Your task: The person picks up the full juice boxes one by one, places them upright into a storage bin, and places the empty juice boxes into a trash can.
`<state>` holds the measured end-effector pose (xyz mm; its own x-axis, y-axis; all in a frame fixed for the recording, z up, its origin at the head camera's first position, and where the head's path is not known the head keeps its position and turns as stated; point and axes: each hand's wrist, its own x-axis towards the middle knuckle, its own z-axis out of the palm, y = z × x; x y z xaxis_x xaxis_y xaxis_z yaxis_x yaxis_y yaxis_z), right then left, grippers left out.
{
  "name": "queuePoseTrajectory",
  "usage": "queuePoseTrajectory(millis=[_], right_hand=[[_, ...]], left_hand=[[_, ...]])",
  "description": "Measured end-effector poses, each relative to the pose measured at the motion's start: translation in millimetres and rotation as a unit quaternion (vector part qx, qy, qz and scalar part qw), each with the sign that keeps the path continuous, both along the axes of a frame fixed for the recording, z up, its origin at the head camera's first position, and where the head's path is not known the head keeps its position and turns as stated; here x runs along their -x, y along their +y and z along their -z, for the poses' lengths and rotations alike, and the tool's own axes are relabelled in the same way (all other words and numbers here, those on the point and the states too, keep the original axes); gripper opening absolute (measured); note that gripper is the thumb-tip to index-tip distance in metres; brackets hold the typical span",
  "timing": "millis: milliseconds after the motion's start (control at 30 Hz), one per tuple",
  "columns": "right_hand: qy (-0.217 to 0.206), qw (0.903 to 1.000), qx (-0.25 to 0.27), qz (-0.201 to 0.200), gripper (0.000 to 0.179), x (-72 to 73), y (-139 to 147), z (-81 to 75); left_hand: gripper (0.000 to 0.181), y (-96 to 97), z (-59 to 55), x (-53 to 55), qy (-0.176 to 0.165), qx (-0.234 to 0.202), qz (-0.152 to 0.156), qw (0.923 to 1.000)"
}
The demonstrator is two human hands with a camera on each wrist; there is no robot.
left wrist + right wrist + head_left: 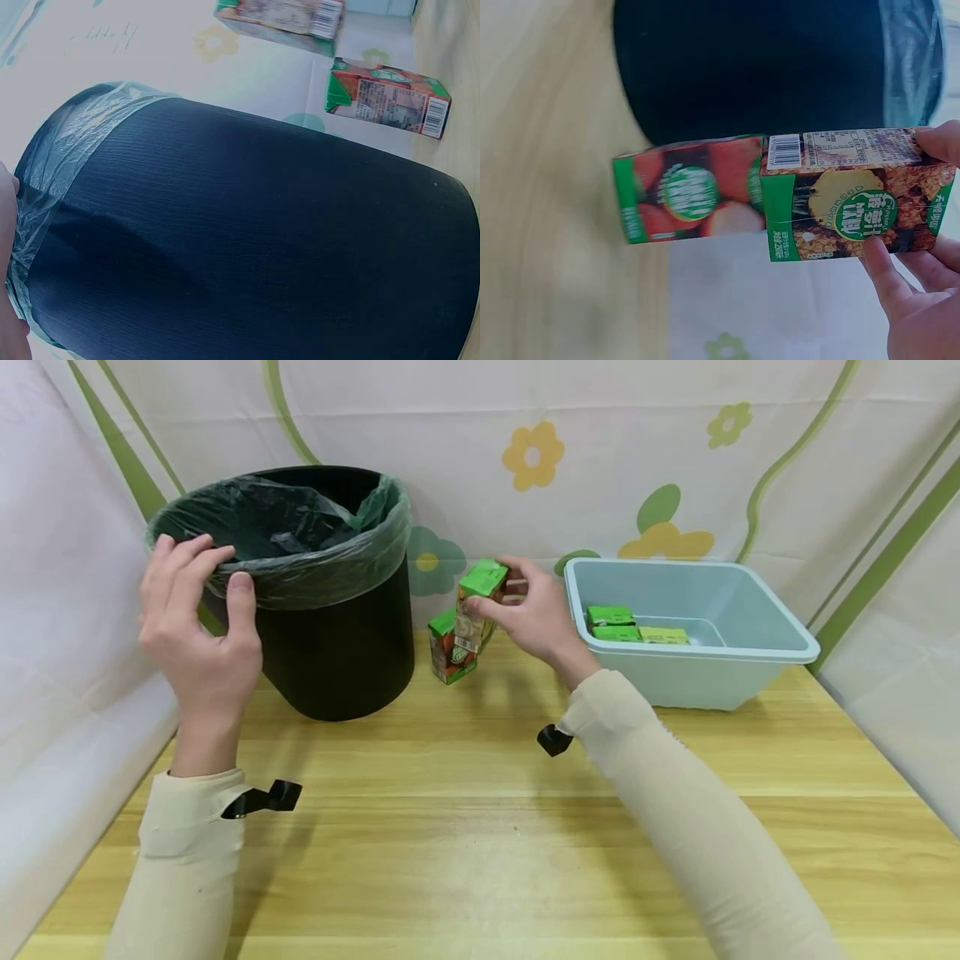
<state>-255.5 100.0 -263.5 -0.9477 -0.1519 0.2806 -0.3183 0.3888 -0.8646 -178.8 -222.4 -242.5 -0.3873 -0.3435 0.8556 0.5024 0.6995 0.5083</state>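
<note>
At the left of the head view, my left hand (198, 618) rests against the bag-lined rim of a black trash bin (337, 652), fingers and thumb spread apart. My right hand (536, 610) holds a pineapple juice carton (847, 199) with a green top, between thumb and fingers. The carton is tilted and raised above the table. Just behind it, a second, red-and-green juice carton (450, 652) stands upright on the table beside the bin. A translucent green bag (315, 577) folds over the bin's rim. The bottom of the bin's inside is hidden.
On the right stands a light blue plastic tub (690, 672) with several cartons (611, 618) inside, green and yellow on top. A wooden table (480, 843) carries everything. A white cloth (465, 410) printed with flowers hangs behind.
</note>
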Motion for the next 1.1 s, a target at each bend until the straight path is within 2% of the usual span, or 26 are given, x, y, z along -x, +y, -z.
queuePoseTrajectory(millis=[300,633,900,1100], right_hand=[[0.013,0.9989,0.045,-0.010,0.072,-4.0,-2.7,-33.7],[0.031,0.9863,0.159,-0.033,0.064,-8.7,-11.1,-62.3],[0.070,0.9670,0.244,-0.023,0.058,-12.3,-22.6,-80.0],[0.091,0.9406,0.323,-0.051,0.052,-14.1,-33.5,-91.1]], left_hand=[[0.040,1.5,-2.9,-1.8,0.003,-0.006,0.000,1.0000],[0.041,3.9,-3.5,-2.9,0.003,-0.009,0.002,1.0000],[0.040,-0.9,0.2,2.2,0.008,-0.006,0.000,1.0000],[0.041,-5.4,3.2,6.3,0.009,0.005,-0.002,0.9999]])
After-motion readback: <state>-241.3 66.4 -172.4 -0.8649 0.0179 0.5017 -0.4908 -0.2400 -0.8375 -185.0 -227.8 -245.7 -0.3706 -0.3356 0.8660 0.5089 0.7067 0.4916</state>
